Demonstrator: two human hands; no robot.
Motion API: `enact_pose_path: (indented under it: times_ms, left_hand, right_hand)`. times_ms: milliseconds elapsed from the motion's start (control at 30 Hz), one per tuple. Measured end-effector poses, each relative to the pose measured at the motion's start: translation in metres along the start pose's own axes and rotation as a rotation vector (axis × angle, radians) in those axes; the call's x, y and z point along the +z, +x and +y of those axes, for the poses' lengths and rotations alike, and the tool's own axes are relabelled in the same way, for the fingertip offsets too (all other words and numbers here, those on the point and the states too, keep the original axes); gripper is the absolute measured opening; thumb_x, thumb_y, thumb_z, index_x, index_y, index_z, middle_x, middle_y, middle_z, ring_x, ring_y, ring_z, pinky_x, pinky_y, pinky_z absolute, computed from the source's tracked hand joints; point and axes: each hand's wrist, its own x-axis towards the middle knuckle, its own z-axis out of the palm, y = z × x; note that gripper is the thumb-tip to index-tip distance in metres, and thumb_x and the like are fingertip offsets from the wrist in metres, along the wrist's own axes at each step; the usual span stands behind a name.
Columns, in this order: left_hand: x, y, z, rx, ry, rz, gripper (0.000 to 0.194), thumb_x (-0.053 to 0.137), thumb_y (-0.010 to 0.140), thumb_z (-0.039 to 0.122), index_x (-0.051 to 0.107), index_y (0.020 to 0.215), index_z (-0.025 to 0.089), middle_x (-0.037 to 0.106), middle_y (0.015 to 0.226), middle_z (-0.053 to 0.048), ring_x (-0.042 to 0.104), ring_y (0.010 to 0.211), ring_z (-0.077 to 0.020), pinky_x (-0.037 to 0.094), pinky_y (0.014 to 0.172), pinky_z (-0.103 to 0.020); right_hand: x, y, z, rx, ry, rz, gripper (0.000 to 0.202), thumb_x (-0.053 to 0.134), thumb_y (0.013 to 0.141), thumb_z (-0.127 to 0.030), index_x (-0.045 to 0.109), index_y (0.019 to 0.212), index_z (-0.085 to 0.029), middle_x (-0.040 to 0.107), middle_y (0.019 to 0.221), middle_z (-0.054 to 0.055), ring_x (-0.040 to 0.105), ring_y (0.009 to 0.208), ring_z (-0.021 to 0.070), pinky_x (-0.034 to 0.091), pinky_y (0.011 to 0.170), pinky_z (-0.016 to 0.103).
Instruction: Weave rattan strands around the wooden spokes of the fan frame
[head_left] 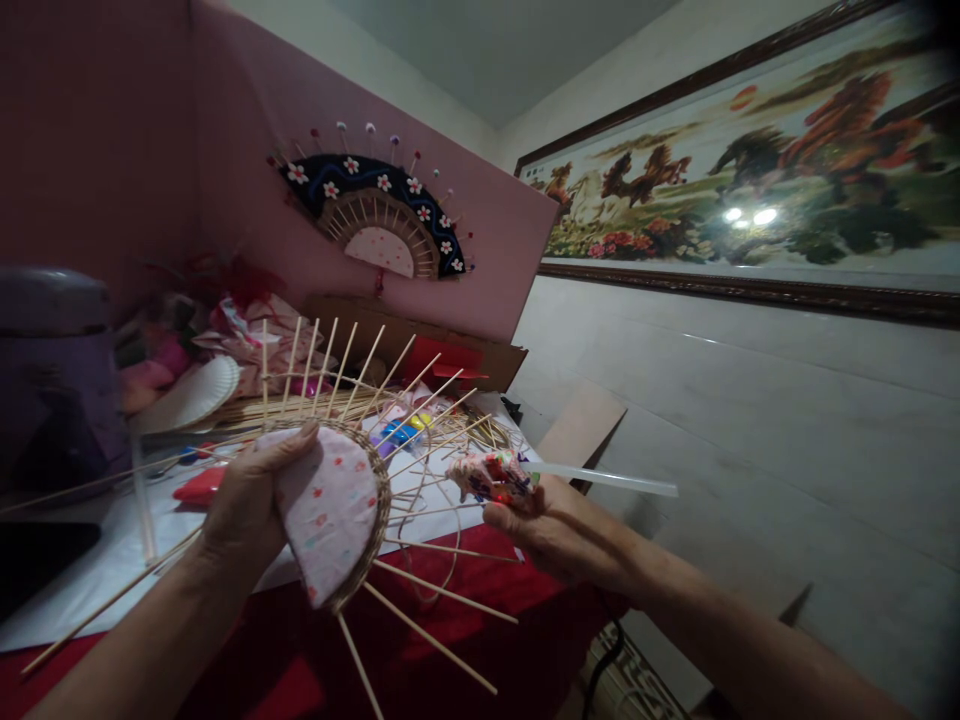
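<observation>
My left hand (251, 495) grips a half-round piece (334, 510) covered in pale pink patterned cloth, thumb on its face. A woven band (383, 490) runs along its curved edge, and thin wooden sticks (427, 590) fan outward from it. My right hand (536, 525) is closed around a glue gun (495, 478) wrapped in patterned material, with a long translucent glue stick (607, 478) poking out of its back. The gun's tip points left among the sticks; whether it touches one cannot be made out. A loose strand loops below the sticks.
A decorated dark fan (382, 190) hangs on a pink board (487, 230). White sheeting (112, 590) and red cloth (450, 660) cover the table. Bundled sticks, a paper plate (191, 395), blue and yellow packets (401, 432) and a purple container (60, 380) stand behind.
</observation>
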Motion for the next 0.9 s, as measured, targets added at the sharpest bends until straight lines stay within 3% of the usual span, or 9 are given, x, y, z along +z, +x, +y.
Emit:
enact_pose_path:
  times_ms: [167,400,533,733,900]
  left_hand:
    - [-0.001,0.002,-0.002,0.002,0.015,-0.005,0.009,0.064,0.058,0.013,0.064,0.066,0.011,0.067,0.057,-0.006,0.061,0.046,-0.0184,0.051,0.042,-0.028]
    - [-0.002,0.002,-0.002,0.038,0.029,-0.011,0.007,0.061,0.061,0.012,0.065,0.066,0.010,0.068,0.057,-0.007,0.061,0.046,-0.0180,0.051,0.042,-0.028]
    - [-0.001,0.002,-0.001,0.043,0.031,-0.016,0.006,0.060,0.061,0.010,0.065,0.065,0.010,0.067,0.055,-0.007,0.061,0.044,-0.0176,0.051,0.041,-0.028]
    - [0.000,0.001,-0.001,0.010,0.026,0.010,0.007,0.059,0.064,0.010,0.065,0.066,0.010,0.068,0.057,-0.008,0.063,0.046,-0.0201,0.052,0.042,-0.030]
    - [0.001,0.004,0.000,0.002,-0.010,0.028,0.008,0.057,0.065,0.007,0.064,0.068,0.010,0.068,0.057,-0.007,0.063,0.047,-0.0191,0.053,0.044,-0.030]
  right_hand:
    - [-0.002,0.003,0.001,0.061,0.041,-0.039,0.040,0.053,0.079,-0.049,0.033,0.059,-0.021,0.032,0.039,-0.009,0.026,0.032,0.0042,0.018,0.031,0.018]
    - [-0.006,0.003,0.002,-0.182,0.099,-0.024,0.048,0.050,0.077,-0.060,0.038,0.054,-0.020,0.036,0.038,-0.008,0.031,0.032,0.0045,0.021,0.030,0.018]
    - [-0.011,0.004,0.005,-0.307,0.127,0.006,0.048,0.046,0.083,-0.055,0.040,0.053,-0.019,0.038,0.040,-0.006,0.035,0.034,0.0046,0.026,0.033,0.018]
    - [-0.025,0.015,0.002,-0.369,0.458,0.243,0.040,0.059,0.074,-0.055,0.053,0.082,-0.017,0.041,0.049,-0.008,0.033,0.033,0.0039,0.025,0.030,0.017]
    - [-0.053,0.040,0.044,-0.279,0.336,0.438,0.041,0.059,0.072,-0.056,0.054,0.078,-0.016,0.039,0.047,-0.008,0.029,0.032,0.0040,0.023,0.030,0.018]
